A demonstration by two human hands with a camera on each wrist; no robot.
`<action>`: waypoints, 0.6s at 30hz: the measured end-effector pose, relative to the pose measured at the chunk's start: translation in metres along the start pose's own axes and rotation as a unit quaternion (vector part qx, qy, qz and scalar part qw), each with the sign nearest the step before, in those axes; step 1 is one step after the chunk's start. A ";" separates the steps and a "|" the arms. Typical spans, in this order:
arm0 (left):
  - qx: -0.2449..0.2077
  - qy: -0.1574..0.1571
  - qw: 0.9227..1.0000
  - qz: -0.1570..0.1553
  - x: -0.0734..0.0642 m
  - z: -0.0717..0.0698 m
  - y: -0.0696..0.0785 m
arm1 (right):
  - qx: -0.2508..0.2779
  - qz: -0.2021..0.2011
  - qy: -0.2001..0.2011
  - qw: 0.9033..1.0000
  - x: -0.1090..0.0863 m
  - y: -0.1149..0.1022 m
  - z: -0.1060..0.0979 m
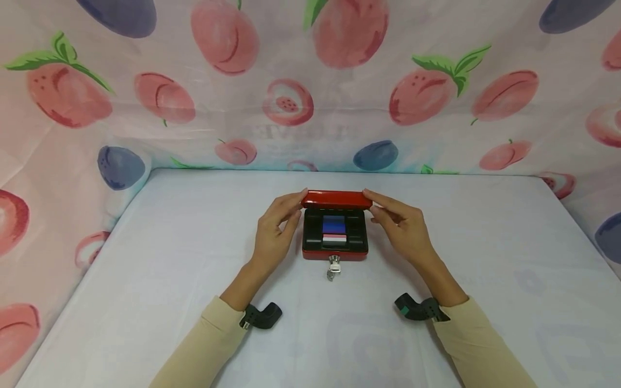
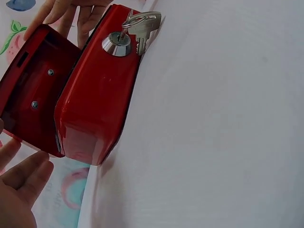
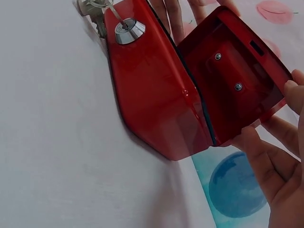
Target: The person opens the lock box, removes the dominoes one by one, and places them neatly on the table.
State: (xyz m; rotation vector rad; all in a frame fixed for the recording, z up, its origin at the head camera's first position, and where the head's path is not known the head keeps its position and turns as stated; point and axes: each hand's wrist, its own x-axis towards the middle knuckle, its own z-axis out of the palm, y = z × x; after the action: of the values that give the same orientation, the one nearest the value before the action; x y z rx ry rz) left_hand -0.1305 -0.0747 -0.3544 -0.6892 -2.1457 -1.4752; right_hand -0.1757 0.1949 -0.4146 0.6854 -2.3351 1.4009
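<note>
A red cash box stands on the white-covered table with its lid raised at the back. My left hand holds the lid's left end and my right hand its right end, fingertips at the edges. Inside sits a black tray with compartments. A blue block and a pink-and-white block lie in its middle. From the round front lock hangs a ring with keys. Two screws show on the lid's red underside in the right wrist view.
The table has a white cloth. Behind it hangs a curtain printed with peaches and dark blue fruit. A black wrist mount sits at the left sleeve, and another mount at the right.
</note>
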 end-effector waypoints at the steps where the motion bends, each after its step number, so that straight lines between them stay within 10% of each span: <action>1: 0.002 -0.001 1.000 -0.001 0.000 0.000 0.000 | 0.000 0.002 -0.004 1.000 0.001 -0.008 -0.002; 18: 0.022 -0.022 0.999 -0.017 0.005 -0.003 0.002 | 0.007 0.014 -0.075 0.997 0.007 -0.083 -0.014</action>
State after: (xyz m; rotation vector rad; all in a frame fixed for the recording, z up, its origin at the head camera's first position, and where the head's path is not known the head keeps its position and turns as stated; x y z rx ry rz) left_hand -0.1330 -0.0760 -0.3484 -0.6797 -2.2267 -1.4391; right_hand -0.1343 0.1730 -0.3444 0.7905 -2.4605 1.4241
